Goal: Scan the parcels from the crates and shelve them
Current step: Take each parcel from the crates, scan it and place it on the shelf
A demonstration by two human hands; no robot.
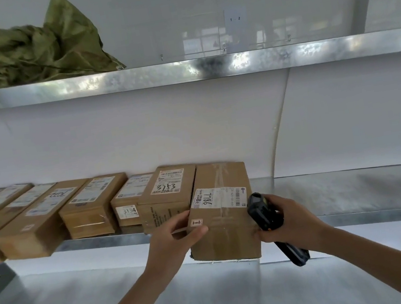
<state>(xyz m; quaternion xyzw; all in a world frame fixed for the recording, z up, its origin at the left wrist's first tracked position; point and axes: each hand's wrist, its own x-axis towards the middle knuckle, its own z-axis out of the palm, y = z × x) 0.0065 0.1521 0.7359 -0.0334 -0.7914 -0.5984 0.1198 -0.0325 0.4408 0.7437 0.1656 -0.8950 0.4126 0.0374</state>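
Note:
A brown cardboard parcel [224,214] marked 7786 lies on the metal shelf [345,180], its near end jutting over the shelf's front edge. My left hand [174,238] grips its near left corner, thumb on top. My right hand [288,216] holds a black handheld scanner [265,212] against the parcel's right side. The parcel stands at the right end of a row of parcels; beside it sits one marked 3753 [168,197].
Several more brown parcels [46,217] line the same shelf to the left. A crumpled green sack [19,57] lies on the shelf above [206,67]. To the right of the held parcel the shelf surface shows bare metal. Another metal shelf [138,295] runs below.

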